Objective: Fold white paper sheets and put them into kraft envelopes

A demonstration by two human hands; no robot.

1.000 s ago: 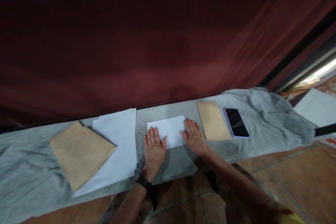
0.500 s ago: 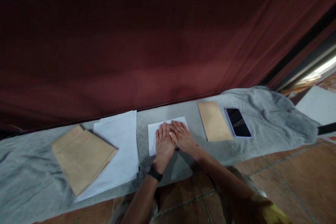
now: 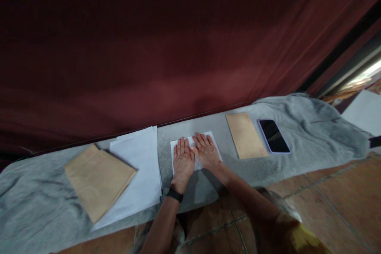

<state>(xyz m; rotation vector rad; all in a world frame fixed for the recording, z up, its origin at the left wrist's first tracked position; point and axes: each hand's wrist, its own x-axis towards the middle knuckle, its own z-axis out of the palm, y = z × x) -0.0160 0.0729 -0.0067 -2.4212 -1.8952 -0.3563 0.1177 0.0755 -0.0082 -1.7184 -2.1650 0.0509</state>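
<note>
A small white sheet of paper [image 3: 172, 151], apparently folded, lies on the grey cloth. My left hand [image 3: 183, 162] rests flat on its left half, fingers stretched out away from me. On the right half, my right hand [image 3: 206, 153] presses down with its fingers spread and its thumb close to the left hand. Much of the paper is covered by both palms. To the left lies a stack of larger white sheets [image 3: 141, 162], with brown envelopes [image 3: 101, 178] partly on top. A single brown envelope [image 3: 246, 137] lies to the right.
A phone [image 3: 273, 137] in a purple case lies right of the single envelope. The grey cloth [image 3: 315, 135] covers a long narrow surface against a dark red curtain-like backdrop [image 3: 178, 67]. Tiled floor [image 3: 336, 190] runs along the near side. Another white sheet [image 3: 364, 113] shows at far right.
My hands have moved apart on the paper, the right one shifting slightly to the right and the left one slightly nearer me. The whole view has shifted a little.
</note>
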